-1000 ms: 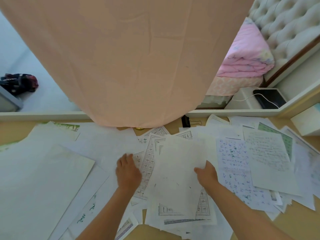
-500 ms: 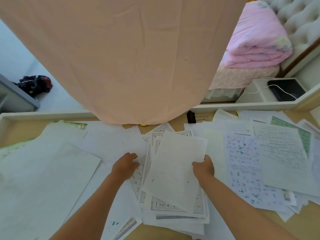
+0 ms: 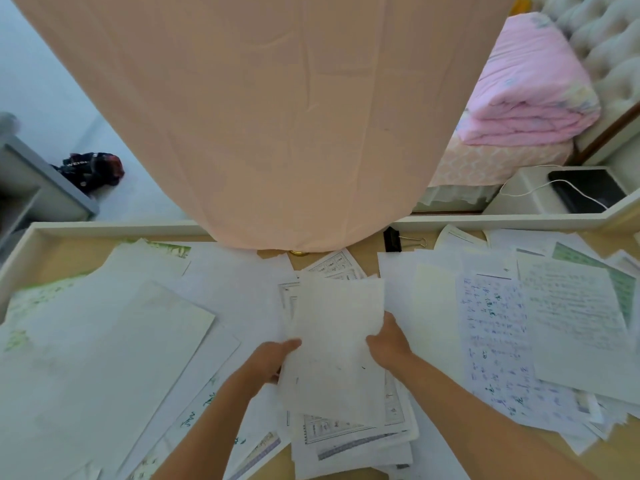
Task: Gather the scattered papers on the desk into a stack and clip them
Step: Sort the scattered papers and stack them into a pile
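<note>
Left hand [image 3: 268,362] has closed in; with right hand [image 3: 389,341] it now grips the centre sheaf [image 3: 339,327]. Gathering step in hand; next, collect loose sheets [image 3: 495,341] at 3 o'clock.

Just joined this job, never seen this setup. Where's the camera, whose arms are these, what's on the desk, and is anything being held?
No machine here: these are a person's bare arms, seen from a camera worn on their head, looking forward and down. The left hand and right hand each grip one side of a small stack of sheets. Loose papers cover the wooden desk, handwritten pages to the right. A black binder clip lies at the back, untouched, beside a hanging peach cloth.
</note>
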`<action>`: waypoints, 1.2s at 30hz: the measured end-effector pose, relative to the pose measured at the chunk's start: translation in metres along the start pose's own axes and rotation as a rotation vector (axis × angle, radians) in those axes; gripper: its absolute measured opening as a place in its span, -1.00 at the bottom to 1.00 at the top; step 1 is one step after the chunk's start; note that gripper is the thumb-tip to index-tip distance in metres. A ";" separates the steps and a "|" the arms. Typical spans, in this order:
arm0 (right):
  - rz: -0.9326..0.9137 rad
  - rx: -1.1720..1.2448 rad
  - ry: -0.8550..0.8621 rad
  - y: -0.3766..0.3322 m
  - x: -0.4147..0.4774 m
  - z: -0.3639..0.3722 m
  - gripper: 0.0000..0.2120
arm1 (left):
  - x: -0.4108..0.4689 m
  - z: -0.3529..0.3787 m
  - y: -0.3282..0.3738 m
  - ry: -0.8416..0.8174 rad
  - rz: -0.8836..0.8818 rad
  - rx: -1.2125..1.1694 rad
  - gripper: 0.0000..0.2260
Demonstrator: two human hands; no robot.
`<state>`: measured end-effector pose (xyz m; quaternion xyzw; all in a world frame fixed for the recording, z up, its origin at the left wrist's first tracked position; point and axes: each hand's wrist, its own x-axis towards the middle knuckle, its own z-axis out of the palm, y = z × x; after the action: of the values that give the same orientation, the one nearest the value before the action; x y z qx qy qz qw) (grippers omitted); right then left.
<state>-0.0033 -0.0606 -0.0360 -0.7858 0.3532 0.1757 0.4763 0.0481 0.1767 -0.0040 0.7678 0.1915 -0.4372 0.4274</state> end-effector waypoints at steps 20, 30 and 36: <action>-0.014 0.179 -0.011 -0.005 -0.030 -0.005 0.03 | -0.008 -0.035 -0.029 -0.052 0.370 -0.320 -0.57; -0.170 -0.249 0.006 0.005 -0.036 -0.007 -0.28 | -0.003 -0.042 -0.039 0.307 0.359 -0.229 -0.62; -0.238 -0.681 0.002 -0.005 -0.026 -0.015 -0.24 | -0.004 -0.074 -0.078 0.208 0.290 -0.456 -0.64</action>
<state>-0.0186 -0.0625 -0.0101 -0.9352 0.1810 0.2258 0.2040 0.0316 0.2819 -0.0201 0.7119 0.2159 -0.2359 0.6252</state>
